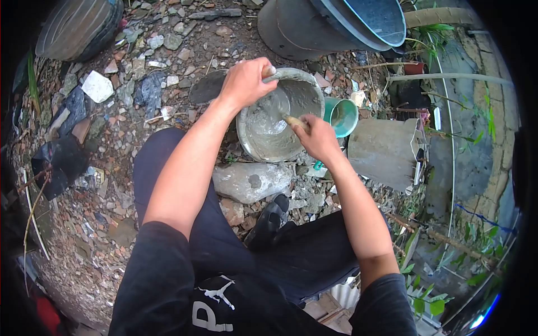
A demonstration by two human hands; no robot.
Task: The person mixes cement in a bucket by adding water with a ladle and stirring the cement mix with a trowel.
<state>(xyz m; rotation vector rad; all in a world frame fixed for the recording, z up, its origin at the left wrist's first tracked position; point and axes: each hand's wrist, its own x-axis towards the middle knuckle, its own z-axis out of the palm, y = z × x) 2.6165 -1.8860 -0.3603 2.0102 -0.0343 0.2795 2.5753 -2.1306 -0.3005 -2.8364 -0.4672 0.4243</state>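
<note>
A round grey bucket with wet grey cement-like mix inside stands in front of me. My left hand, above its far left rim, is closed round a wooden handle; a flat dark blade shows left of the wrist. Over the bucket's right side, my right hand grips a second wooden handle, whose lower end points into the mix. What that tool's end looks like is hidden in the wet mix.
Right of the bucket are a green plastic pail and a broken grey container. A large dark tub stands behind, another bucket at far left. A big stone lies near my foot on rubble.
</note>
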